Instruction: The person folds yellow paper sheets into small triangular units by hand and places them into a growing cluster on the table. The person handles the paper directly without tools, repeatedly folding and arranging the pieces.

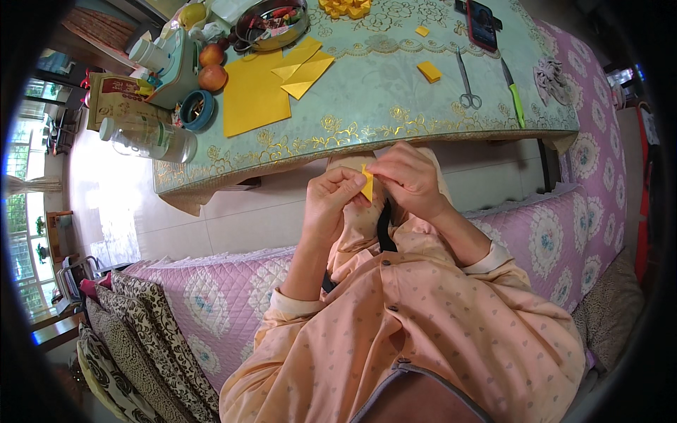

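Observation:
Above my lap, just off the table's front edge, a small folded piece of yellow paper (368,186) is held between both hands. My left hand (334,196) pinches its left side between thumb and fingers. At its upper end the fingertips of my right hand (407,177) close on the paper, partly hiding it. On the table (365,100) lie a large yellow sheet (254,98) and creased yellow pieces (304,69). Farther right are a small folded yellow piece (429,72) and a smaller one (422,31). A folded yellow paper construction (345,7) sits at the far edge of view.
Scissors (465,82) and a green-handled knife (513,95) lie at the right, below a phone (481,25). At the left stand a clear plastic jar (153,141) on its side, a blue bowl (197,110), apples (212,77) and a metal bowl (272,39) of wrapped items.

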The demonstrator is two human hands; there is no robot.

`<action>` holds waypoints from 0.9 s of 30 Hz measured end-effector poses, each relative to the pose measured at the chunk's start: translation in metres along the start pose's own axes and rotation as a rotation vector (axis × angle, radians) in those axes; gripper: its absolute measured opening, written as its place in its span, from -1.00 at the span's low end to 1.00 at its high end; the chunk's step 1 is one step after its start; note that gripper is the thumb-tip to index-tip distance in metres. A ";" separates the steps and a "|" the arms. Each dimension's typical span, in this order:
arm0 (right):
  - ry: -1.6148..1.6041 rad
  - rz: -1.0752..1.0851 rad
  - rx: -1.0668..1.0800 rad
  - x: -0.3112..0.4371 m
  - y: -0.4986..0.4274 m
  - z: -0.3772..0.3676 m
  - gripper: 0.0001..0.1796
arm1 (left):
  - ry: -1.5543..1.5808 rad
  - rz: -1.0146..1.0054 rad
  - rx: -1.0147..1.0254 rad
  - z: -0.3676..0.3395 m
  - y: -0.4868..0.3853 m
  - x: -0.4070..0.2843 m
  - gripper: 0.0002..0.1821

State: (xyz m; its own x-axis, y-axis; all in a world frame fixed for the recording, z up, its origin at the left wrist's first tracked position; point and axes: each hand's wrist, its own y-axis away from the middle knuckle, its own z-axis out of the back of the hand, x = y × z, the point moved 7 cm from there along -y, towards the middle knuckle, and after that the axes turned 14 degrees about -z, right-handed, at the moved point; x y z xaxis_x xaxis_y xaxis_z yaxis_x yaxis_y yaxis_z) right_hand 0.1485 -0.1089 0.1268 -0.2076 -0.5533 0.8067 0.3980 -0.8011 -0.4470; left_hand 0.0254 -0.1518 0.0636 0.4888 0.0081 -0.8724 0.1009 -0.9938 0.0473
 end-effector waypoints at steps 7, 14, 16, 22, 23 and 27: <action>-0.607 -0.676 0.066 -0.035 0.008 -0.010 -0.89 | 0.028 -0.057 -0.086 0.002 0.001 -0.003 -0.89; -0.781 -0.862 0.240 -0.044 0.019 -0.026 -0.88 | -0.039 -0.084 -0.095 0.002 0.001 -0.004 -0.90; -0.773 -0.875 0.234 -0.044 0.019 -0.026 -0.89 | -0.058 -0.087 -0.100 0.002 0.001 -0.005 -0.90; -0.622 -0.832 0.283 -0.047 0.021 -0.029 -0.95 | -0.135 -0.158 -0.146 0.005 -0.003 -0.011 -0.91; -0.605 -0.812 0.294 -0.046 0.021 -0.029 -0.95 | -0.177 -0.181 -0.150 0.007 -0.004 -0.011 -0.91; -0.693 -0.889 0.318 -0.046 0.022 -0.032 -0.94 | -0.209 -0.218 -0.172 0.008 -0.004 -0.014 -0.91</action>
State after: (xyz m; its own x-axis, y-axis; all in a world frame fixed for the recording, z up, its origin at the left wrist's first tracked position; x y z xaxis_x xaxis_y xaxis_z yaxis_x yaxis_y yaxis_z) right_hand 0.1383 -0.1080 0.0678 -0.0332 0.4946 0.8685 0.5836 -0.6958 0.4185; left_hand 0.0106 -0.1487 0.0719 0.2539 0.1773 -0.9509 0.3366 -0.9378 -0.0850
